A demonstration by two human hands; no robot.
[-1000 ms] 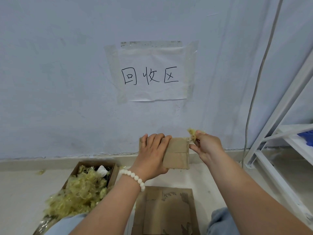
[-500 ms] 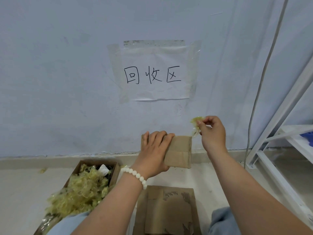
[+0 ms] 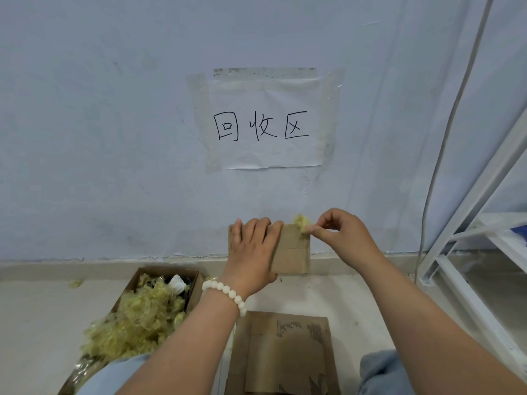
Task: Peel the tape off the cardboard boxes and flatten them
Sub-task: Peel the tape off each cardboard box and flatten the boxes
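Behind everything, a pale blue wall [image 3: 114, 138], running from the top of the view down to the skirting. Below it, a light floor [image 3: 42, 323]. Off to the right, a white metal shelf frame [image 3: 482, 201], slanting, with a grey cable [image 3: 447, 132] down the wall beside it. Dead centre on the wall, a paper sign [image 3: 271, 124] with handwritten characters and clear tape round its edges.

Down at the left on the floor, an open cardboard carton [image 3: 196, 289], heaped with crumpled yellowish peeled tape [image 3: 137, 323] spilling over the near rim. Just right of it, bottom centre, a flattened cardboard sheet [image 3: 285, 352], lying flat, torn patches on its face. At the bottom edge, blue denim knees [image 3: 382, 372].

Now the action! Up in the air in front of the skirting, above the flat sheet: a small cardboard box [image 3: 293, 252]. Gripped firmly by the left hand [image 3: 251, 252], fingers curled over the top edge, back of the hand covering the left part of the box, white bead bracelet [image 3: 228, 293] at the wrist.

At the box's top right corner, the right hand [image 3: 348, 240], thumb and forefinger pinched tight on a small wad of yellowish tape [image 3: 301, 222] touching that corner. Stuck to the card or free of it: cannot tell.

Smallest of all, a stray tape scrap [image 3: 74, 283] on the floor by the skirting, left of the carton.
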